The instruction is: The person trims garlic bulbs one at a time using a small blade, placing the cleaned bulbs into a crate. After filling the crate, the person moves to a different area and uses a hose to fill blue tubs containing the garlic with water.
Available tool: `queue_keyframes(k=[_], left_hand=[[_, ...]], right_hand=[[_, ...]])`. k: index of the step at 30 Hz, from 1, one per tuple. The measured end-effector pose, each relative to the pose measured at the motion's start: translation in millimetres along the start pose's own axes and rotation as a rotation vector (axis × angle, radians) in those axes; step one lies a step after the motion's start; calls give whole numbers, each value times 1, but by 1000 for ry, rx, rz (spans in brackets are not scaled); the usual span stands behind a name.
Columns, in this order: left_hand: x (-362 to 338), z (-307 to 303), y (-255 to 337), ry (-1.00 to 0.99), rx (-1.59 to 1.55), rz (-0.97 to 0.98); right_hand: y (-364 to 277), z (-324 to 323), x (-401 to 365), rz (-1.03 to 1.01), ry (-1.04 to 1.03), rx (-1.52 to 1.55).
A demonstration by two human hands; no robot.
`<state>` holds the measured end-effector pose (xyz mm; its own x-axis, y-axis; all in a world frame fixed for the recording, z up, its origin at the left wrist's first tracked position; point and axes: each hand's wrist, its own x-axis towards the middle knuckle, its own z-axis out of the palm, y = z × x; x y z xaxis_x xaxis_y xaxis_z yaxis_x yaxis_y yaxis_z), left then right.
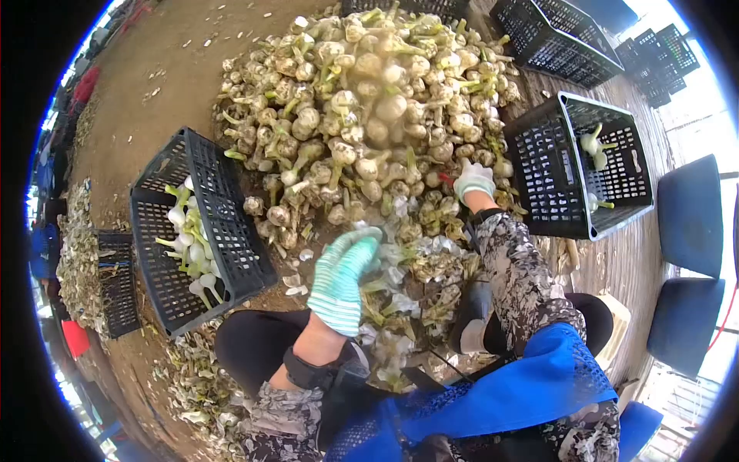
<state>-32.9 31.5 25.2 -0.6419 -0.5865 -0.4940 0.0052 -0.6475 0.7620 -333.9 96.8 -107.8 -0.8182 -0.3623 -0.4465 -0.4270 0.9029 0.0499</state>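
A large heap of unpeeled garlic bulbs (308, 119) with stems fills the middle. My left hand (345, 269), in a striped green and white glove, hangs over loose skins at the heap's near edge; its fingertips are blurred and what they hold, if anything, cannot be made out. On the right side of the heap, my right hand (473, 181) wears a pale glove and touches the bulbs, its fingers curled, with something red beside them. Peeled white garlic with green stems (192, 239) lies in the left black crate (239, 239).
The right black crate (543, 169) holds a few bulbs. Another black crate (554, 46) stands behind it. Peeled skins and leaves (396, 300) lie between my legs. Blue chair backs (689, 215) line the right. Further left are a second heap (81, 262) and a dark crate (117, 283).
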Motion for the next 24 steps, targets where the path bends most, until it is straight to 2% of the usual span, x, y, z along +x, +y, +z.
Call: queue_keyframes(k=[2,6,7,8,9,10,11,12,13,14,15,16,17,18,20,21,22,24], left_hand=[[-5,5,1,-19,36,-13],[-7,8,5,-6,74,-42],[-6,8,4,9,68,-43],[-4,8,1,27,61,-46],[-4,9,1,46,58,-51],[-6,11,3,46,73,-91],[-8,14,7,42,40,-159],[-10,19,12,36,9,-224],[-13,23,15,30,-24,-286],[-5,20,-2,-53,-156,-187],[-1,19,-14,-131,-49,-27],[-2,23,-14,-207,58,131],[-8,19,-7,-261,-161,-62],[-19,20,9,-272,-373,-264],[-3,4,-1,-513,-562,-134],[-29,29,23,-194,-390,-44],[-32,27,25,-270,-393,-17],[-30,22,18,-331,-93,250]], right_hand=[[0,2,-6,-36,29,-12],[5,-12,-36,-52,156,301],[9,-19,-51,-257,205,582],[-4,-65,-96,-392,55,731],[-7,-66,-106,-565,147,663],[-14,-85,-136,-710,122,761],[-20,-102,-170,-778,133,698],[-20,-96,-188,-951,387,632],[-26,-106,-216,-950,383,581],[-29,-100,-232,-926,452,519],[-31,-95,-245,-968,584,458],[-31,-95,-260,-990,551,465],[-30,-96,-272,-1013,516,473],[-28,-93,-276,-1154,447,725],[-15,-64,-270,-898,175,1149],[-14,-64,-272,-695,79,1282],[-13,-64,-275,-480,2,1426],[1,-64,-261,-639,-61,1383]])
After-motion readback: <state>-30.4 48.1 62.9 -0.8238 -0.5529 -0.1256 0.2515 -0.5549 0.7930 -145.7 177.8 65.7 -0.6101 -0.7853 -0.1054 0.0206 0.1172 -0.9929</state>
